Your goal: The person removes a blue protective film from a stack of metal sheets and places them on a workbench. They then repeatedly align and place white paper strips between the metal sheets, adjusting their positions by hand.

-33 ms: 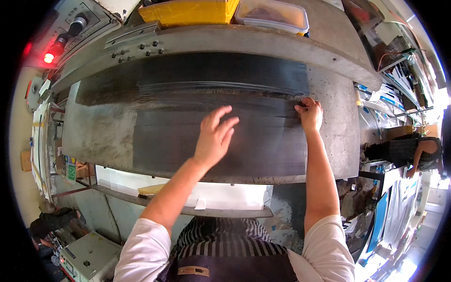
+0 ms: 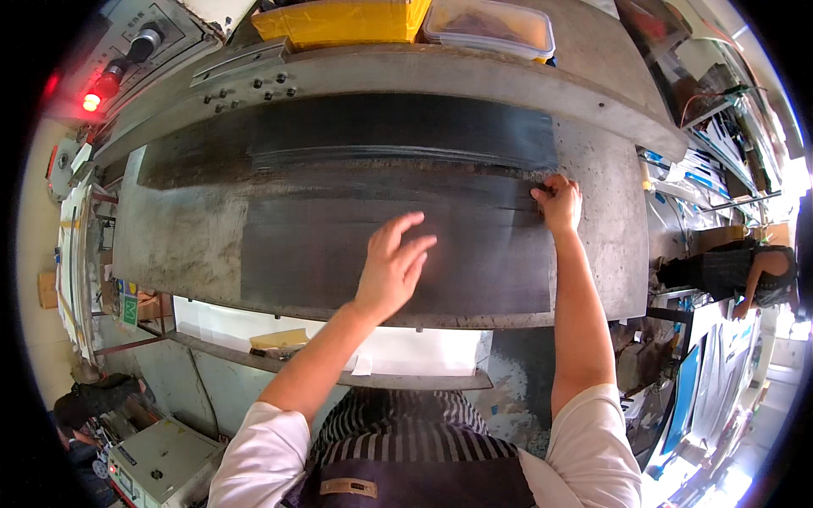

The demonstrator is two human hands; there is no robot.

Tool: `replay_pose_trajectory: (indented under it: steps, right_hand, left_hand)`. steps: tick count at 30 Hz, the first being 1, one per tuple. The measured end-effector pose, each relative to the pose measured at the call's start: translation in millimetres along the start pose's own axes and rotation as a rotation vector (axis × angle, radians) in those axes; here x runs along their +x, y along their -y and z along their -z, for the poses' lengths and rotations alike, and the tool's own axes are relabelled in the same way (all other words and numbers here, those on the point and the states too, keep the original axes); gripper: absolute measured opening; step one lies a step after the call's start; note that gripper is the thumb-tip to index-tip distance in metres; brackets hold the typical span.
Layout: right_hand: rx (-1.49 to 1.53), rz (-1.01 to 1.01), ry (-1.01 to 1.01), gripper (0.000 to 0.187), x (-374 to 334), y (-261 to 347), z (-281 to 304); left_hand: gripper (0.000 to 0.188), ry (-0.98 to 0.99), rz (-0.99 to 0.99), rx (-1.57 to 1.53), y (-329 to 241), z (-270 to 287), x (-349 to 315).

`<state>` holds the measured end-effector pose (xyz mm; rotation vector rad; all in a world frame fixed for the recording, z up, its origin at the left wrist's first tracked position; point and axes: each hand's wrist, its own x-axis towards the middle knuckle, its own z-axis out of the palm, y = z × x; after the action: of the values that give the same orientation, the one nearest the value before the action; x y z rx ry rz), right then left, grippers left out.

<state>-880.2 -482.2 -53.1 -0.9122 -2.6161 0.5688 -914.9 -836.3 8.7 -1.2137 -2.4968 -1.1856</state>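
Left hand: spread, dark sheet below.
Right hand: narrowed, sheet's edge nearby (fingertips partly hidden; cannot tell if gripping).

Our left hand is over a grey sheet, fingers parted; our right hand bends its fingers by that sheet's far right corner. Beyond both hands we see a darker panel, then a yellow bin and a clear tub
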Motion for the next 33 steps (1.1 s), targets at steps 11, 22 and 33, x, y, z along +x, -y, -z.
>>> replay_pose_trajectory:
  steps: [11, 22, 33]
  right_hand:
    - [0.327, 0.133, 0.024, 0.022, -9.5, 31.2, 70.3]
    - [0.164, 0.174, 0.332, 0.026, 3.0, 16.3, 28.4]
    - [0.616, 0.268, 0.5, 0.022, -94.0, 118.2, 175.6]
  left_hand:
    - [0.016, 0.041, 0.304, -0.434, -46.8, 16.4, -59.6]
    - [0.022, 0.123, 0.263, -0.315, -60.7, 18.0, -81.8]
    - [0.041, 0.349, 0.852, -1.048, -37.5, 29.2, -63.0]
